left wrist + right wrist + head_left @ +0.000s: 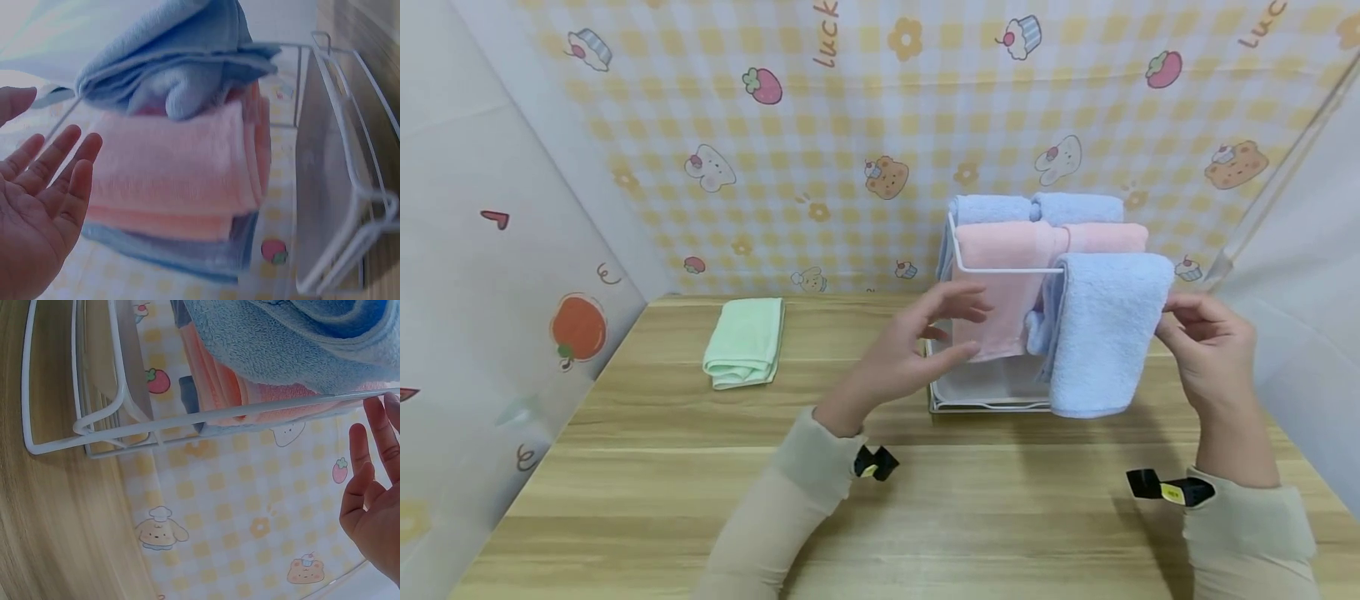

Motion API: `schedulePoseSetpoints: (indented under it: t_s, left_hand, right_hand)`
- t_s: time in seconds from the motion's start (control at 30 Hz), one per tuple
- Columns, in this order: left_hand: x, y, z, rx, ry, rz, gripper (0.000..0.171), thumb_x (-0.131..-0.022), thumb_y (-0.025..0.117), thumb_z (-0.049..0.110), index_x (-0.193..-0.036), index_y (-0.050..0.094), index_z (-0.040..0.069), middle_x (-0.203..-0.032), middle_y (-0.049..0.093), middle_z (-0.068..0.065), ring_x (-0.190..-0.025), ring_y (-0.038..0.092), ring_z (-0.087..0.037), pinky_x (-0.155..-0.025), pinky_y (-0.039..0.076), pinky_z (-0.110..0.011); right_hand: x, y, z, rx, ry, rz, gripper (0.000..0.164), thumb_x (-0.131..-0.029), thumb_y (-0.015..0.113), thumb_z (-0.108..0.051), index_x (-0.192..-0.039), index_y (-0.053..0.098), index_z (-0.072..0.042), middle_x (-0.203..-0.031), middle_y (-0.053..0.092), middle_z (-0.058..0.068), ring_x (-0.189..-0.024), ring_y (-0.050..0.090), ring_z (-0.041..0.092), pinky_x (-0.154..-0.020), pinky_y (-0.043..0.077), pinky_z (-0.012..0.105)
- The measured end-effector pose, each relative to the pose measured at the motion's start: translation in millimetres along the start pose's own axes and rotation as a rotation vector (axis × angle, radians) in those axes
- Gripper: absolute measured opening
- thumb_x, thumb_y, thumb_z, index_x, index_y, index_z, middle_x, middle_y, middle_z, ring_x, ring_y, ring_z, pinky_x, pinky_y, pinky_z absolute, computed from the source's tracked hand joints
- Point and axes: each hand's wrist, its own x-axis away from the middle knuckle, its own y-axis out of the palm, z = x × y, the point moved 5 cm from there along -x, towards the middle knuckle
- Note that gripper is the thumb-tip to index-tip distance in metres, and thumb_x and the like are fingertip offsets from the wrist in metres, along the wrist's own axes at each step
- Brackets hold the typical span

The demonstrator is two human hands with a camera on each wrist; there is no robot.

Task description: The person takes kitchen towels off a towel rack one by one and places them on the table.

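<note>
A light-blue towel (1108, 333) hangs over the front bar of a white wire rack (1011, 270). At its right edge, the thumb and index finger of my right hand (1213, 350) pinch the towel beside the rack's side wire. My left hand (917, 346) is held in front of the rack's left part, fingers spread and holding nothing. In the left wrist view, that hand's palm (37, 206) faces the hanging towels. Behind the front towel hang pink towels (1000, 292), and light-blue towels (1078, 208) are at the back.
A folded pale-green towel (745, 342) lies on the wooden table (700, 492) at the left. The rack has a pale tray (992, 382) at its base. A yellow-checked patterned cloth (850, 108) stands behind, with white cloth walls at both sides.
</note>
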Motion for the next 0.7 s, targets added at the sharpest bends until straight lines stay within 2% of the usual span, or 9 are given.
schedulePoseSetpoints:
  t_s: [0.13,0.23,0.37,0.47,0.7]
  left_hand:
    - [-12.4,18.2,3.7,0.043,-0.030,-0.013,0.057,-0.094,0.067,0.008,-0.145,0.042,0.013,-0.135,0.060,-0.011,-0.120,0.062,-0.024,-0.087,0.056,-0.026]
    - [-20.1,32.3,3.6,0.074,-0.061,-0.030,0.060,-0.095,0.066,0.009,-0.147,0.037,0.017,-0.137,0.059,-0.010,-0.121,0.062,-0.022,-0.089,0.055,-0.024]
    - [-29.2,47.2,3.1,0.096,-0.064,-0.042,0.064,-0.095,0.065,0.008,-0.150,0.032,0.016,-0.139,0.058,-0.011,-0.121,0.061,-0.020,-0.088,0.055,-0.022]
    - [-34.2,54.4,3.3,0.087,-0.054,-0.037,0.067,-0.095,0.065,0.007,-0.151,0.030,0.016,-0.141,0.056,-0.011,-0.121,0.061,-0.016,-0.088,0.055,-0.021]
    - [-43.6,60.8,8.0,0.033,-0.049,-0.022,0.072,-0.095,0.066,0.010,-0.154,0.024,0.018,-0.148,0.051,-0.013,-0.125,0.059,-0.014,-0.085,0.054,-0.018]
  right_hand:
    - [0.6,0.5,0.4,-0.001,0.008,-0.001,0.021,-0.082,0.054,0.031,-0.091,0.068,0.018,-0.087,0.075,0.011,-0.079,0.071,0.014,-0.069,0.057,0.017]
    - [1.4,-0.1,-0.1,0.039,0.016,0.012,0.023,-0.083,0.055,0.029,-0.090,0.070,0.013,-0.085,0.075,0.007,-0.077,0.071,0.012,-0.069,0.057,0.016]
    - [2.4,-1.5,-0.4,0.021,0.033,0.035,0.019,-0.082,0.059,0.027,-0.090,0.070,0.013,-0.086,0.076,0.008,-0.076,0.071,0.012,-0.069,0.057,0.017]
    - [2.4,-1.7,0.2,-0.024,0.038,0.037,0.015,-0.082,0.060,0.027,-0.092,0.067,0.019,-0.086,0.075,0.012,-0.078,0.071,0.015,-0.070,0.058,0.018]
    - [1.3,2.3,-1.0,0.053,0.022,0.012,0.020,-0.084,0.056,0.026,-0.093,0.069,0.015,-0.088,0.076,0.007,-0.082,0.072,0.012,-0.070,0.057,0.016]
